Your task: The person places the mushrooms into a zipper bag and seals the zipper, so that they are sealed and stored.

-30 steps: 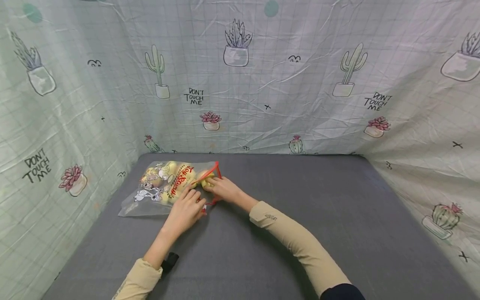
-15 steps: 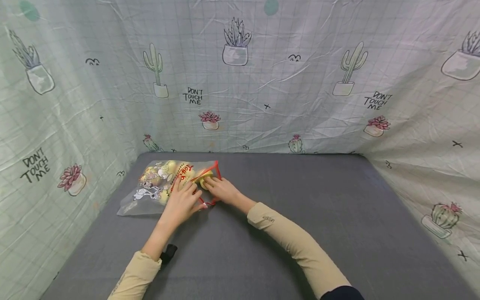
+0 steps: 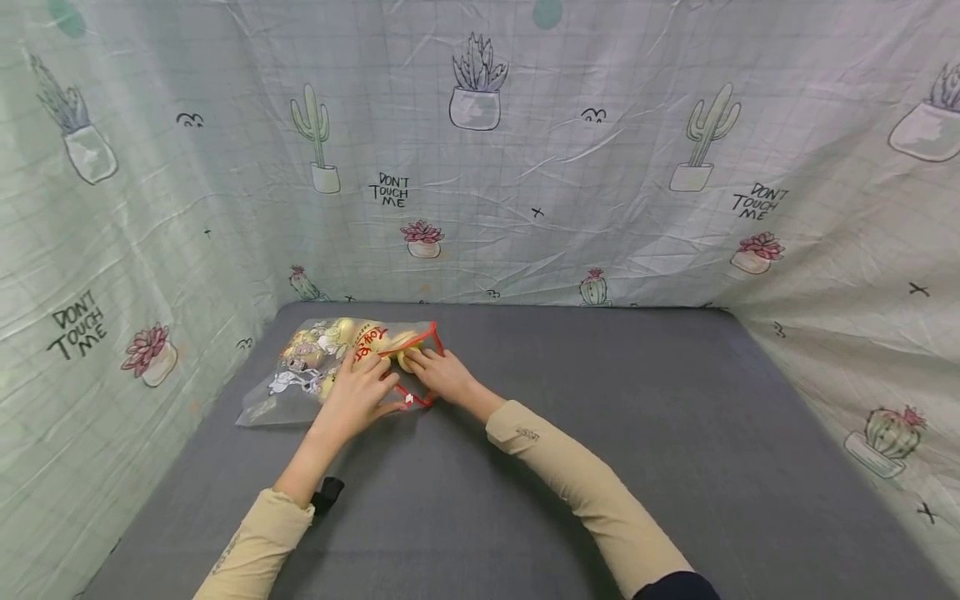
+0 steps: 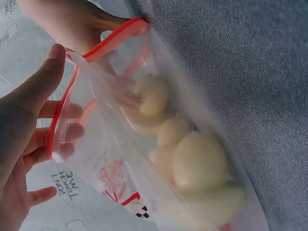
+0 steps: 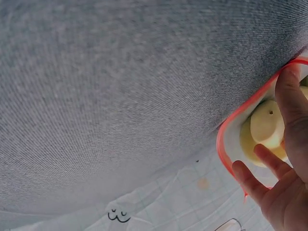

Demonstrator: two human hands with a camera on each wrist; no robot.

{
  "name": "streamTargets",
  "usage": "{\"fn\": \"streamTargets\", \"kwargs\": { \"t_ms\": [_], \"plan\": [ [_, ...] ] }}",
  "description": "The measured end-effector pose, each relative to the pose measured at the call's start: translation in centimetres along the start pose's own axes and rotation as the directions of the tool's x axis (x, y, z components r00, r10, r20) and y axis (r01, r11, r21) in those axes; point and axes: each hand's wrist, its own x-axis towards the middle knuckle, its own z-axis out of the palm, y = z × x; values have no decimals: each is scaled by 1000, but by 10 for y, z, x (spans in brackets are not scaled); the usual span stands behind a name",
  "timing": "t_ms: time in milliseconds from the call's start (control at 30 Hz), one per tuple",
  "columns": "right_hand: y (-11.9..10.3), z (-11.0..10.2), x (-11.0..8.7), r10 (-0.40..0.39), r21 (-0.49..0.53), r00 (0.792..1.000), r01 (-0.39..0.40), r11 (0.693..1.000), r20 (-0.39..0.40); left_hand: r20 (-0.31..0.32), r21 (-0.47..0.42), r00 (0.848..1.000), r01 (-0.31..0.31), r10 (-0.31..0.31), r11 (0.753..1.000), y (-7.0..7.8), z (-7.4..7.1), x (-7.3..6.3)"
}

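Observation:
A clear zip bag (image 3: 277, 408) with a red-edged mouth and cartoon print lies at the back left of the table. Through its plastic show several pale yellow rounded things (image 4: 199, 161), perhaps fruit-shaped; their kind is unclear. My left hand (image 3: 352, 396) rests over the bag near its mouth, fingers spread and fairly straight, thumb touching the rim at the white slider (image 3: 408, 400). Inside the mouth, my right hand (image 3: 450, 379) holds a yellow rounded thing (image 5: 267, 125) with a small dark dot. Some right fingertips are hidden by the hand or blurred by the plastic.
A dark grey cloth (image 3: 570, 467) covers the table. Behind it and at both sides hangs a pale curtain (image 3: 510, 183) printed with cacti. Below the left wrist shows a small black object (image 3: 327, 495), seemingly attached to the wrist.
The left hand has slid leftward over the bag, spreading its fingers, and the thumb has come onto the rim. The right hand stays at the mouth and shifts slightly left.

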Motion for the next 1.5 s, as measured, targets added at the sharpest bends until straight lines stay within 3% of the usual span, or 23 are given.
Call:
{"fn": "streamTargets", "kwargs": {
  "t_ms": [200, 333, 533, 800, 1500],
  "plan": [
    [-1, -2, 0, 0, 63, 997, -5, 998, 74, 7, -6, 1000, 4, -4, 1000, 2, 0, 2],
    [-1, -2, 0, 3, 97, 999, -8, 995, 47, 31, -11, 999, 11, -11, 1000, 6, -2, 2],
    [-2, -2, -2, 10, 43, 1000, -10, 999, 2, 70, 3, 997, 30, -30, 1000, 10, -4, 0],
    [-2, 1, -3, 29, 15, 1000, -29, 999, -5, 58, 5, 998, 38, -39, 999, 14, -4, -2],
    [-1, -5, -5, -4, 13, 997, 3, 1000, 82, 74, -23, 996, 48, -47, 999, 20, -5, -3]
  ]
}}
